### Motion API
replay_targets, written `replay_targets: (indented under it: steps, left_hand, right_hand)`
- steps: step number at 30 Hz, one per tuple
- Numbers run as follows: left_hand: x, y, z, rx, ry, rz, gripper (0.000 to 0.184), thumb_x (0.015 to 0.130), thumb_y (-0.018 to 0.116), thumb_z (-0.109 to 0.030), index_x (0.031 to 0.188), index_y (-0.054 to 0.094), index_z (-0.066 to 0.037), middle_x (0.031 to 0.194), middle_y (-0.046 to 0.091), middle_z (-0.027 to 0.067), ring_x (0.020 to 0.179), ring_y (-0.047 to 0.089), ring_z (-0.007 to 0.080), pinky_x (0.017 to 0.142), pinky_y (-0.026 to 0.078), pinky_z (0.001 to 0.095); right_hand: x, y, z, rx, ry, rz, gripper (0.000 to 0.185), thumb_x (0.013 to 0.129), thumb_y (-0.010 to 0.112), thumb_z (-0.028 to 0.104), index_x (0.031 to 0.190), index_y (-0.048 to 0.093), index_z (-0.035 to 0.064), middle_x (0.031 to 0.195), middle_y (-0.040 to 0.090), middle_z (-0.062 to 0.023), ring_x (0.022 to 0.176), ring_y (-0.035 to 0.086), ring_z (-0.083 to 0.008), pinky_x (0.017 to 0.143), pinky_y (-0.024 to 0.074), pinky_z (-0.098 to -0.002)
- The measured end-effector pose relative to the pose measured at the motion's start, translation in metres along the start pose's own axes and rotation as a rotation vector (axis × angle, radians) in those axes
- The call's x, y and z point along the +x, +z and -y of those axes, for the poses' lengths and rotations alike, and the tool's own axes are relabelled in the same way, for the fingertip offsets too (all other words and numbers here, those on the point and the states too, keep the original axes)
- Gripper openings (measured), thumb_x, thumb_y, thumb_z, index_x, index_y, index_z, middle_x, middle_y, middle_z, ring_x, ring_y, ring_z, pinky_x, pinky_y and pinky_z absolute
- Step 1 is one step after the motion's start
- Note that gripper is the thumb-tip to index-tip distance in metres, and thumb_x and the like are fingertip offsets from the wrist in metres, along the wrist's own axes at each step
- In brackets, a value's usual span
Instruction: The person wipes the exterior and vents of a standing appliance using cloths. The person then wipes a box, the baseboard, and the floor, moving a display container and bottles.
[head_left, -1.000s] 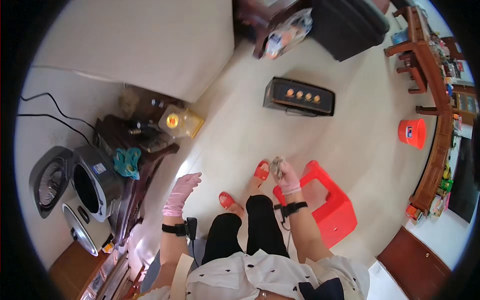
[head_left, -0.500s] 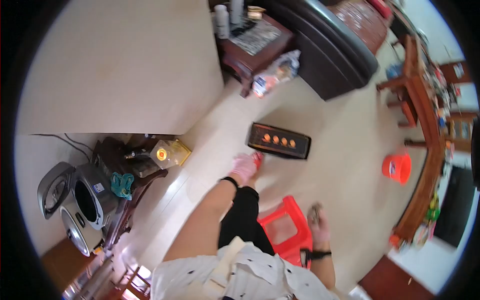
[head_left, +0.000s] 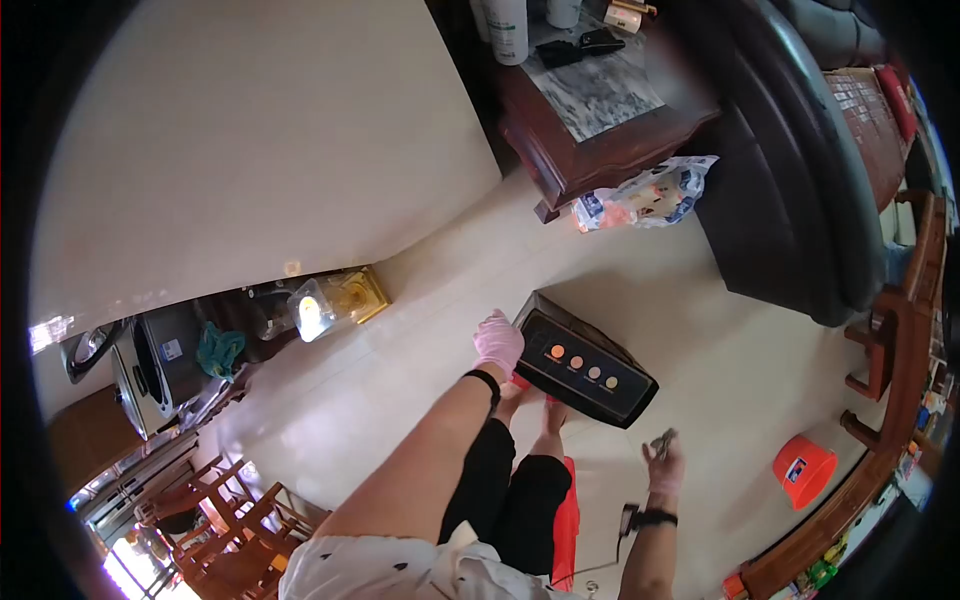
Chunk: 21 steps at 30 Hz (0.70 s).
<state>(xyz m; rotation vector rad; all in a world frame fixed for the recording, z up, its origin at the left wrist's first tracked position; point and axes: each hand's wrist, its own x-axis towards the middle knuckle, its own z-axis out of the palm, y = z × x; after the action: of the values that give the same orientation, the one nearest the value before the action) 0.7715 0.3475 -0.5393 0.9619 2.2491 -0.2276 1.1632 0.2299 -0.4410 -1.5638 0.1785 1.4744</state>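
A long black box (head_left: 590, 370) with several round orange-white spots along one face is in front of my legs. My left hand (head_left: 498, 342), in a pink glove, is closed at the box's left end, its fingertips partly hidden there. My right hand (head_left: 666, 470) is apart from the box, below its right end. Its fingers are closed on a small grey metal object (head_left: 661, 442), too small to name. Both wrists wear black bands, and a cable hangs by the right one. Part of a red plastic stool (head_left: 566, 525) shows beside my legs.
A dark side table (head_left: 600, 160) with bottles and a filled plastic bag (head_left: 650, 195) stand ahead, next to a black leather sofa (head_left: 790, 180). An orange bucket (head_left: 804, 470) is to the right. A gold-based clear container (head_left: 340, 300) and a rice cooker (head_left: 165, 350) are left.
My view has shifted forward. The black box appears larger, turned and tilted, with my left hand now at its end. My right hand has come nearer the box, still holding the small metal object.
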Motion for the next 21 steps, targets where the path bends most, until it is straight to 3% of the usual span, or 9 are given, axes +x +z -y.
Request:
replay_targets:
  steps: [1,2,3,6,10,13,15,17,21]
  left_hand:
    - [0.011,-0.001,0.002,0.080,0.073,0.159,0.039,0.081,0.056,-0.023,0.114,0.060,-0.004,0.110,0.064,0.0189,0.105,0.060,0.0352,0.088,0.049,0.0405]
    - [0.012,-0.005,0.003,0.071,0.164,0.149,0.031,0.080,0.052,-0.020,0.102,0.067,-0.004,0.101,0.067,0.0187,0.099,0.063,0.0364,0.084,0.051,0.0408]
    - [0.015,-0.002,0.001,0.082,0.152,0.158,0.031,0.080,0.052,-0.020,0.102,0.067,-0.004,0.101,0.067,0.0187,0.099,0.063,0.0364,0.084,0.051,0.0408]
    - [0.021,-0.003,-0.008,0.059,0.187,0.358,0.035,0.079,0.050,-0.023,0.102,0.066,-0.003,0.104,0.065,0.0197,0.100,0.062,0.0354,0.086,0.050,0.0411]
    - [0.008,-0.019,-0.015,0.093,0.181,0.389,0.032,0.080,0.050,-0.021,0.101,0.067,-0.004,0.104,0.065,0.0197,0.099,0.063,0.0341,0.086,0.050,0.0417]
    - [0.026,0.001,-0.007,0.158,0.263,0.266,0.028,0.080,0.051,-0.018,0.098,0.068,-0.005,0.103,0.066,0.0187,0.097,0.063,0.0342,0.084,0.051,0.0418]
    - [0.028,-0.001,-0.002,0.078,0.222,0.205,0.025,0.080,0.052,-0.016,0.096,0.069,-0.005,0.101,0.067,0.0174,0.094,0.064,0.0345,0.082,0.051,0.0419]
    - [0.039,0.016,0.005,0.028,0.314,0.099,0.026,0.081,0.050,-0.020,0.088,0.068,-0.003,0.090,0.067,0.0199,0.087,0.065,0.0363,0.079,0.052,0.0441]
    - [0.054,0.003,0.020,-0.050,0.357,0.036,0.025,0.080,0.050,-0.020,0.086,0.069,-0.005,0.089,0.067,0.0198,0.086,0.065,0.0365,0.080,0.051,0.0441]
  right_hand:
    - [0.032,0.013,0.010,-0.341,-0.036,0.048,0.017,0.087,0.059,0.014,0.101,0.063,0.0053,0.077,0.061,-0.0028,0.067,0.055,-0.0101,0.067,0.0447,-0.0266]
    - [0.056,0.021,0.014,-0.681,-0.068,0.096,0.015,0.088,0.059,0.016,0.097,0.064,0.0047,0.069,0.059,-0.0009,0.057,0.050,-0.0072,0.058,0.0415,-0.0209]
    - [0.067,0.033,0.013,-0.682,-0.050,0.093,0.015,0.088,0.059,0.016,0.097,0.064,0.0047,0.069,0.059,-0.0009,0.057,0.050,-0.0072,0.058,0.0415,-0.0209]
    - [0.080,0.049,0.009,-0.836,0.046,0.075,0.016,0.089,0.059,0.016,0.094,0.066,0.0023,0.057,0.055,0.0015,0.040,0.036,-0.0027,0.038,0.0251,-0.0184]
    - [0.058,0.045,0.011,-0.939,0.128,0.107,0.015,0.087,0.064,0.019,0.090,0.067,0.0043,0.058,0.055,0.0019,0.044,0.038,-0.0030,0.042,0.0270,-0.0190]
    - [0.031,0.035,0.015,-0.944,0.150,0.088,0.016,0.085,0.066,0.021,0.086,0.066,0.0055,0.057,0.054,0.0023,0.045,0.039,-0.0034,0.042,0.0280,-0.0198]
    - [0.016,0.032,0.026,-1.042,0.205,0.100,0.015,0.085,0.066,0.020,0.084,0.066,0.0058,0.057,0.054,0.0027,0.046,0.040,-0.0038,0.043,0.0288,-0.0204]
    - [0.002,0.032,0.036,-1.066,0.202,0.091,0.013,0.084,0.065,0.019,0.080,0.065,0.0066,0.057,0.054,0.0028,0.047,0.040,-0.0037,0.043,0.0289,-0.0204]
    - [-0.006,0.028,0.056,-1.219,0.207,0.059,0.018,0.084,0.065,0.019,0.069,0.059,0.0097,0.053,0.053,0.0018,0.042,0.038,-0.0030,0.038,0.0261,-0.0198]
